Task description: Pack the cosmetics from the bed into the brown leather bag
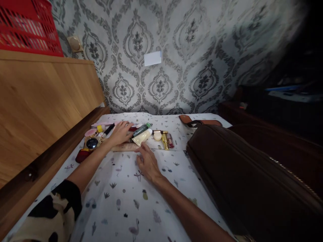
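Observation:
My left hand (pixel 121 132) lies over the pile of cosmetics, fingers stretched forward; whatever is under the palm is hidden. Just right of its fingers are a dark green tube (pixel 141 130) with a green cap and a cream tube (pixel 142 137) with a white cap. My right hand (pixel 148 163) is on the near side of the cream tube, fingers loosely bent and apart, with nothing visible in them. Its fingertips are close to the right end of a long beige strip (pixel 124 147). Further right sit a gold tube (pixel 165 142) and a small round cream item (pixel 157 136).
At the left of the pile are a black round compact (pixel 92 143), a dark red item (pixel 82 156) and a yellow-capped item (pixel 101 128). A brown bag (pixel 227 168) stands right on the patterned sheet (pixel 123 198). A wooden cabinet (pixel 47 94) with a red basket (pixel 30 30) flanks the left.

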Demonstrator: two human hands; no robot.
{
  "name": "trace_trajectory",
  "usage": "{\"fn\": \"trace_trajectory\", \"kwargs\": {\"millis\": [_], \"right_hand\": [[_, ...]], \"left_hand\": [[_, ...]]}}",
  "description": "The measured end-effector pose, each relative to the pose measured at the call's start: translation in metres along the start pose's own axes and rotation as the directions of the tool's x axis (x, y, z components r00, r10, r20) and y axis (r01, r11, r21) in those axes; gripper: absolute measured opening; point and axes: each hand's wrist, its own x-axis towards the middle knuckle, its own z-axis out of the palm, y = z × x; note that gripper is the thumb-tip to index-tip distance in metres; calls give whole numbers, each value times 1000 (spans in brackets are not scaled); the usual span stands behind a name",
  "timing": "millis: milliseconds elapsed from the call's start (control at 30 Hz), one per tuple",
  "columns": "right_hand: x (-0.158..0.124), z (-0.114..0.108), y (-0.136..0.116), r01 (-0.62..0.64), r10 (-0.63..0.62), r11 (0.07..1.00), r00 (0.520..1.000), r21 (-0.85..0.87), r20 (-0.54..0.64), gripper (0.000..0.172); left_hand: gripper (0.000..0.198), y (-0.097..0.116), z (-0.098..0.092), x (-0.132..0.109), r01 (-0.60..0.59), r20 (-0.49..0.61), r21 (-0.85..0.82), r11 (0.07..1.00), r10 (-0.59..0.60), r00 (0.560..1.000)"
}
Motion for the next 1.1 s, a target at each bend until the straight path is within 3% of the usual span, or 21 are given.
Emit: {"fn": "trace_trajectory", "kwargs": {"millis": [100,200,300,433,633,767,833,933,1000,1100], "right_hand": [[1,3,4,17,-16,999,999,38,-37,35],[3,7,8,3,8,995,993,97,-115,32],[5,10,12,-31,60,990,975,136,-214,30],[5,12,14,-55,105,980,960,193,-259,32],[7,16,19,-75,179,953,922,294,-343,34],[11,5,18,-68,181,954,908,292,-378,32],[15,-9,18,-58,149,973,895,223,-420,30],[19,-30,25,-114,89,993,868,-21,-489,29],[21,-39,35,-227,121,961,861,-160,-493,33],[23,-41,55,-337,213,912,874,-231,-436,44]], "left_hand": [[70,20,14,14,-116,95,-193,974,137,986],[68,34,30,28,-83,154,-240,967,123,980],[62,41,42,37,-96,70,-213,972,113,991],[59,43,48,41,-96,-26,-172,980,93,995],[59,33,45,38,-109,-20,-148,983,107,994],[52,26,37,34,-79,-46,-114,990,75,996],[44,25,33,35,-54,-76,-107,993,46,996],[40,23,34,41,12,-115,-99,995,-24,993],[40,21,38,49,54,-121,-97,994,-65,990],[43,19,46,61,73,-92,-104,992,-82,992]]}}
